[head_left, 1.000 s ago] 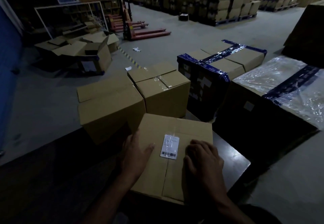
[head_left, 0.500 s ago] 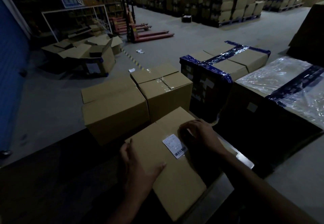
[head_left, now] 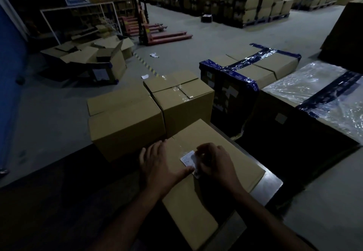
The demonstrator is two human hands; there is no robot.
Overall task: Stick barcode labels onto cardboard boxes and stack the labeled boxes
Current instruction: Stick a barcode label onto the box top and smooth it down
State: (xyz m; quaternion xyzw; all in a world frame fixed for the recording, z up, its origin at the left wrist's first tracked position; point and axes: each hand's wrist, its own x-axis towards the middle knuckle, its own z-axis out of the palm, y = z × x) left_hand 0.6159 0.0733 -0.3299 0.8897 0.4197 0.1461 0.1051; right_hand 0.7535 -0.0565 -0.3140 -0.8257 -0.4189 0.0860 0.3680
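A cardboard box [head_left: 198, 203] lies turned at an angle on a dark work surface [head_left: 270, 184] right in front of me. A white barcode label [head_left: 187, 158] sits on its top face. My left hand [head_left: 157, 165] rests flat on the box's left part, thumb pointing toward the label. My right hand [head_left: 215, 162] covers the label's right side; its curled fingers and thumb pinch that edge. Part of the label is hidden under them.
Two closed cardboard boxes [head_left: 125, 125] [head_left: 183, 98] stand side by side just beyond the labelled one. To the right are pallet loads, one bound in blue tape [head_left: 247, 73] and one in clear film [head_left: 322, 91]. A red pallet jack [head_left: 163, 35] and open cartons [head_left: 102, 54] are further back.
The box was turned counter-clockwise. My right hand moved from the box's far right edge onto the label, and my left hand slid up onto the top face.
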